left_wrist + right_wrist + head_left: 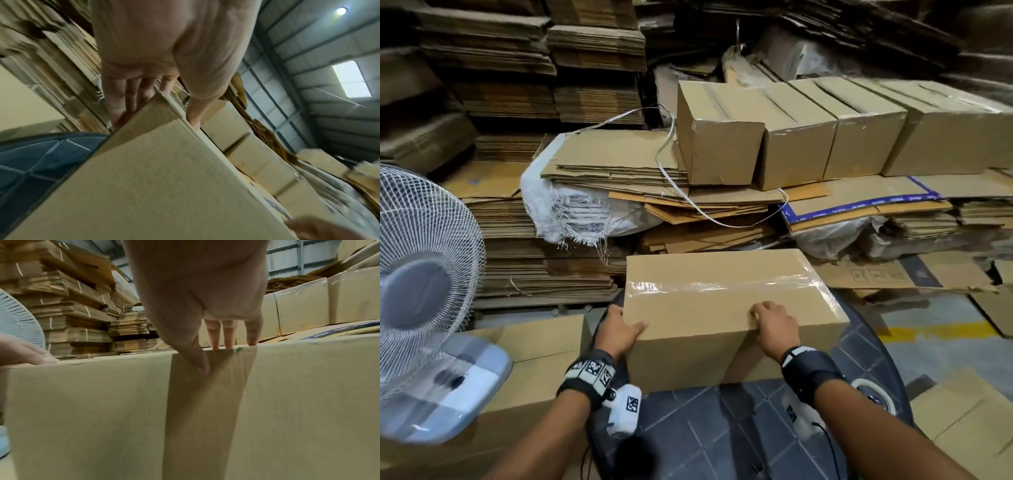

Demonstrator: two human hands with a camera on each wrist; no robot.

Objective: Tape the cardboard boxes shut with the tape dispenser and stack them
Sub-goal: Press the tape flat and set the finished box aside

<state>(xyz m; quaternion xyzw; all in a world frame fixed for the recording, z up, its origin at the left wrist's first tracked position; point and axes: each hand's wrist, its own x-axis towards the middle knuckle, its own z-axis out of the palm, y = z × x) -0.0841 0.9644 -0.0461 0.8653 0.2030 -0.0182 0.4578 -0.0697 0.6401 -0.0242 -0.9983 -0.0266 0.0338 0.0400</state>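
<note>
Stacks of flattened cardboard [510,240] fill the background, with a row of taped boxes [794,133] lying on them to the right. A white fan [421,270] stands at the left. The cardboard box [722,308], sealed along its top with clear tape [722,286], sits on the dark round surface [722,428]. The left hand [621,330] grips its left corner, fingers on the side and thumb on top. The right hand [774,327] holds its near top edge, fingers on top and thumb against the front. A tape roll [873,394] lies near the right wrist.
</note>
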